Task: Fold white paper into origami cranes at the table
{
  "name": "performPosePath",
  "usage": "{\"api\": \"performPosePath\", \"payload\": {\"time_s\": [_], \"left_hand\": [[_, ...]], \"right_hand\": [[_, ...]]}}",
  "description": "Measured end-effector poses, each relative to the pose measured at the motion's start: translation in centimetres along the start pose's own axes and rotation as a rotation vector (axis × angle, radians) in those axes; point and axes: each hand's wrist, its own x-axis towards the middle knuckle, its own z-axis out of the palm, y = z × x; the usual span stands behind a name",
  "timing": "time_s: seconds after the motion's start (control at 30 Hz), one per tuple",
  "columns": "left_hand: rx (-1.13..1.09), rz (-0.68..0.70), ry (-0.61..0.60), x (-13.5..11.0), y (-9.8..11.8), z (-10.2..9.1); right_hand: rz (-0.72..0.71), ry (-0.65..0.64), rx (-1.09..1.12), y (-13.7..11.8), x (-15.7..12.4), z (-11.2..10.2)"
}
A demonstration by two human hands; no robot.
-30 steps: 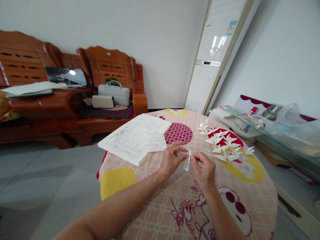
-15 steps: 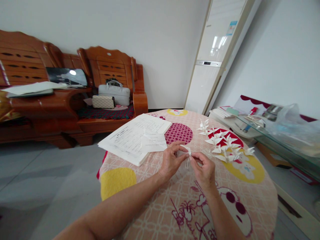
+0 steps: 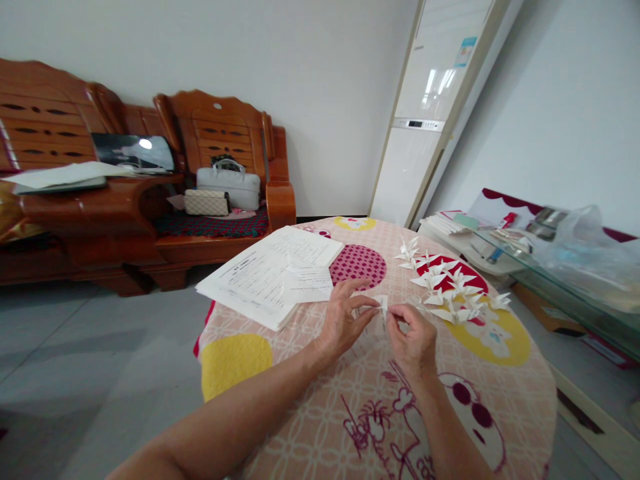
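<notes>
1. Folded paper (image 3: pixel 384 307): between both hands, above the tablecloth (image 3: pixel 310 437).
2. Left hand (image 3: pixel 344 320): thumb and index narrow, pinching its left side.
3. Right hand (image 3: pixel 414 338): thumb and index pinching its right side.
4. Plastic bag (image 3: pixel 583 247), side shelf (image 3: pixel 556 295): contents unclear.
5. Grey handbag (image 3: pixel 244 191), wooden chair (image 3: pixel 207 117): contents hidden.

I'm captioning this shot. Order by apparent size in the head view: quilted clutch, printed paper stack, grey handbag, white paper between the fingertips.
1. Printed paper stack
2. Grey handbag
3. Quilted clutch
4. White paper piece, partly hidden
</notes>
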Motion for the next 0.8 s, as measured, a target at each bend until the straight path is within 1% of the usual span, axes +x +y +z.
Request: {"api": "performPosePath", "payload": {"time_s": [0.27,0.4,0.53,0.8], "left_hand": [[0.047,0.175,-0.047,0.1,-0.1,-0.4],[0.062,0.222,-0.06,0.0,0.2,-0.5],[0.024,0.216,-0.081,-0.1,0.5,-0.6],[-0.026,0.135,-0.167,0.0,1.1,-1.1]], "right_hand": [[-0.023,-0.082,0.016,-0.3,0.0,-0.4],[-0.03,-0.096,0.01,-0.4,0.0,-0.4],[-0.038,-0.103,0.026,-0.8,0.2,-0.6],[-0.074,-0.123,0.015,-1.3,0.4,-0.7]]}}
